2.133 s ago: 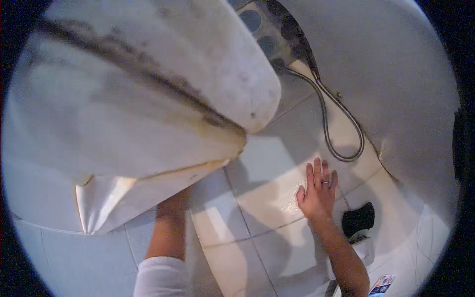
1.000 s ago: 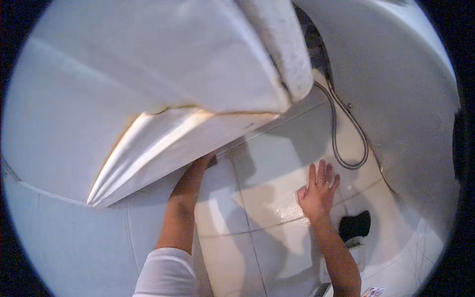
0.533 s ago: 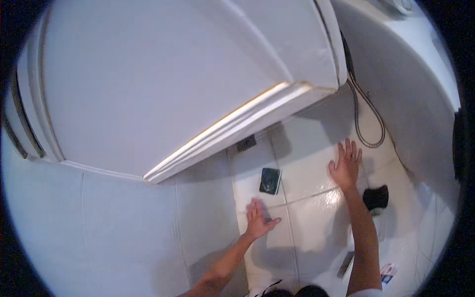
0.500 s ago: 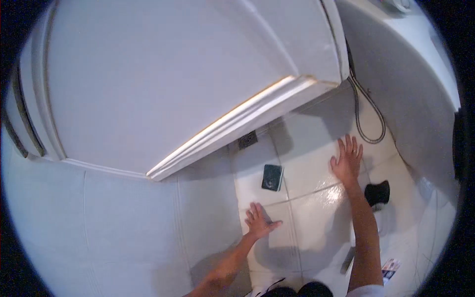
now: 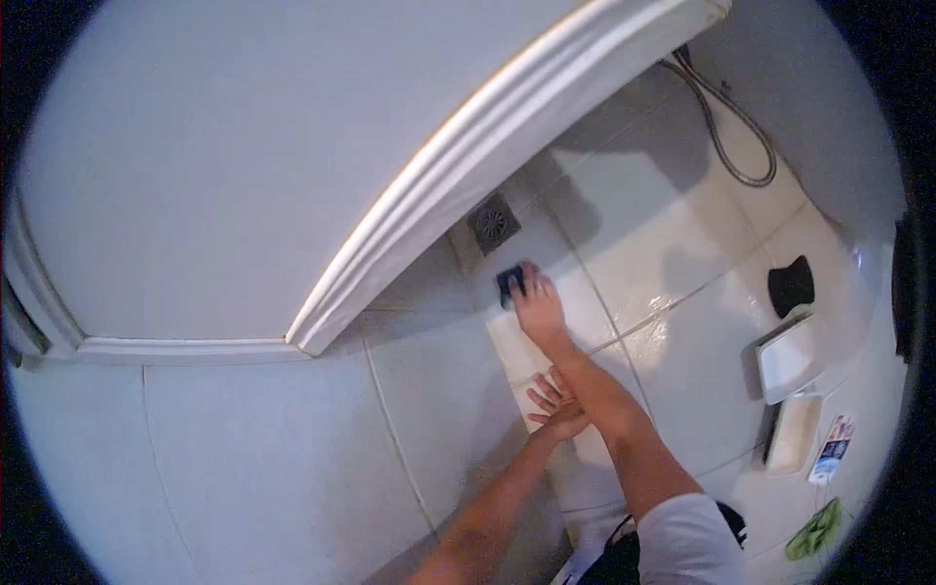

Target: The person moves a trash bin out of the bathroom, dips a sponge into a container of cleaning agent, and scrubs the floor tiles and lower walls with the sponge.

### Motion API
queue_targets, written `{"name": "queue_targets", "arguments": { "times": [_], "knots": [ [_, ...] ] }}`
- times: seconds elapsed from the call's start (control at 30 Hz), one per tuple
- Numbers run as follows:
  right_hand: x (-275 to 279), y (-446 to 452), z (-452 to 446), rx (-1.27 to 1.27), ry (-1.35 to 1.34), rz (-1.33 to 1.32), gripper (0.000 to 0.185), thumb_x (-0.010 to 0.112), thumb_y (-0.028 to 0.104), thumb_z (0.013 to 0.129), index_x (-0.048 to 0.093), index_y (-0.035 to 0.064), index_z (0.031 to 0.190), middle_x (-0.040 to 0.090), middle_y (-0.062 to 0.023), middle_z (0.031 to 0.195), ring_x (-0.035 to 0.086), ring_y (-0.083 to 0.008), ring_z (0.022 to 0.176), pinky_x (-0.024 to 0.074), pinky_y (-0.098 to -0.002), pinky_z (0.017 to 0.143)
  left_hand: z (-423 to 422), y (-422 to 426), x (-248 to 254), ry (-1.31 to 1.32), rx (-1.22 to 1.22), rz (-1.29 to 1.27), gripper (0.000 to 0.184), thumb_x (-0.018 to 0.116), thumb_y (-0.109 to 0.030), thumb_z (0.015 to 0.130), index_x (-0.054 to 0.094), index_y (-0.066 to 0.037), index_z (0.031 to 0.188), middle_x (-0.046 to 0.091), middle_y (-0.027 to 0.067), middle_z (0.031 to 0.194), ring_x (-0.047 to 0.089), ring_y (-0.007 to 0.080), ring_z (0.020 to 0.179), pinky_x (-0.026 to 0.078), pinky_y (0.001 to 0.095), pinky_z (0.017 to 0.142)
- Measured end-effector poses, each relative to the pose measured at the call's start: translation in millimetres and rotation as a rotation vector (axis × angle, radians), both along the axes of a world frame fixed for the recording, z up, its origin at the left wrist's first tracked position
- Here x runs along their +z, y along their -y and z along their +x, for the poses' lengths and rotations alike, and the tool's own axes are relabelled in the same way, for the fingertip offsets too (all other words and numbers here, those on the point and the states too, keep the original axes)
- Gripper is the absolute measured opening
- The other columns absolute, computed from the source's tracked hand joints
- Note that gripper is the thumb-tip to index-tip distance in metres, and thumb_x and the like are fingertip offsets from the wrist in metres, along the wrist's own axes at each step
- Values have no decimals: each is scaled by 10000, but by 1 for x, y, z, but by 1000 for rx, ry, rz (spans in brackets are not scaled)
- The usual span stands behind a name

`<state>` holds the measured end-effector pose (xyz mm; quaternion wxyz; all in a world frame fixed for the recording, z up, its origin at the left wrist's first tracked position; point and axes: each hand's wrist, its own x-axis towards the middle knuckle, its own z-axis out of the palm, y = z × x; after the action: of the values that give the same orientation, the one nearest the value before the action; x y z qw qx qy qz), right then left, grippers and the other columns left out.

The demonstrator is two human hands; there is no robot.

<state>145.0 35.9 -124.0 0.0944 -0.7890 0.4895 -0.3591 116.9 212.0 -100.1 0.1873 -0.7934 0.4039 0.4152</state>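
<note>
A dark scouring sponge (image 5: pixel 506 287) lies on the pale floor tiles just below a square floor drain (image 5: pixel 493 224). My right hand (image 5: pixel 539 307) grips it from the right, fingers over its top and side, which hides part of it. Close beneath my right forearm, my left hand (image 5: pixel 558 408) is on the floor with its fingers spread and nothing in it. The right forearm crosses over and hides part of the left hand.
A white panel with a moulded edge (image 5: pixel 390 210) slants overhead at left. A metal hose (image 5: pixel 717 146) loops at the upper right. Along the right lie a black pad (image 5: pixel 791 286), two white trays (image 5: pixel 788 363), a printed packet (image 5: pixel 833 448) and a green cloth (image 5: pixel 815 531).
My right hand has moved left from the bare tiles onto the sponge and taken hold of it. The left hand stays spread on the floor. The view has shifted, showing more at right.
</note>
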Motion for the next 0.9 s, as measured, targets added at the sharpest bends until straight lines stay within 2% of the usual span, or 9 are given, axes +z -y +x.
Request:
{"name": "queue_targets", "arguments": {
  "times": [0.07, 0.13, 0.2, 0.4, 0.53, 0.63, 0.7, 0.77, 0.9],
  "knots": [
    [12, 28, 49, 80, 306, 290, 384, 583, 197, 776, 573, 14, 1114, 466, -245, 1292, 459, -391, 1172, 379, -464, 977, 21, -16, -26, -25, -181, 108, 1316, 573, -772, 643, -259, -80, 1392, -346, 278, 1396, -304, 573, 1228, -56, 773, 899],
    [79, 44, 77, 244, 513, 1099, 366, 537, 185, 840, 544, 7, 1160, 475, -233, 1287, 483, -391, 1145, 389, -438, 977, 22, -25, -32, -73, -353, 205, 1309, 578, -764, 648, -216, -53, 1409, -315, 290, 1410, -287, 576, 1236, -67, 760, 914],
    [81, 8, 111, 135, 833, 762, 393, 530, 188, 877, 494, 13, 1227, 475, -249, 1276, 488, -391, 1138, 393, -423, 975, 12, -16, -8, -323, 31, -617, 1323, 595, -749, 645, -155, 30, 1408, -221, 318, 1437, -251, 572, 1259, -91, 720, 955],
    [118, -87, 34, 576, 1017, 654, 539, 574, 154, 863, 382, 64, 1359, 426, -214, 1351, 389, -349, 1272, 314, -378, 1062, -4, 2, 12, 195, -284, -131, 1326, 655, -683, 663, -140, 95, 1386, -120, 343, 1451, -123, 456, 1358, -35, 526, 1089],
    [140, 22, 129, 658, 1112, 398, 483, 532, 207, 880, 419, 111, 1338, 406, -214, 1363, 378, -399, 1252, 307, -471, 1049, -9, 23, 46, 93, -325, 67, 1284, 605, -701, 701, -136, 89, 1390, -86, 373, 1438, -96, 424, 1373, -8, 454, 1109],
    [150, 74, 179, 508, 973, 216, 448, 498, 212, 882, 443, 86, 1309, 433, -222, 1330, 395, -424, 1207, 327, -500, 1007, -6, -1, 21, 174, -248, -257, 1413, 662, -752, 554, -130, 48, 1409, -82, 360, 1449, -41, 537, 1336, 29, 586, 1082],
    [167, 73, 177, 351, 819, 166, 434, 483, 211, 882, 453, 63, 1290, 443, -226, 1315, 401, -435, 1185, 334, -511, 986, -5, -2, 27, 145, -165, -198, 1386, 652, -743, 577, -118, 55, 1408, -73, 361, 1449, -34, 529, 1340, 46, 576, 1087],
    [183, 51, 149, 533, 1109, 192, 418, 481, 210, 878, 469, 43, 1261, 464, -222, 1287, 423, -424, 1168, 332, -497, 1001, -12, -7, 24, 123, -166, -203, 1361, 643, -733, 602, -118, 55, 1408, -63, 369, 1445, -27, 529, 1340, 48, 572, 1087],
    [176, 49, 152, 598, 947, 129, 370, 470, 193, 871, 513, 45, 1208, 516, -219, 1200, 478, -400, 1111, 341, -494, 999, -15, -12, 22, 115, -180, -263, 1311, 625, -713, 651, -120, 56, 1408, -44, 385, 1436, -14, 528, 1340, 53, 563, 1086]
  ]
}}
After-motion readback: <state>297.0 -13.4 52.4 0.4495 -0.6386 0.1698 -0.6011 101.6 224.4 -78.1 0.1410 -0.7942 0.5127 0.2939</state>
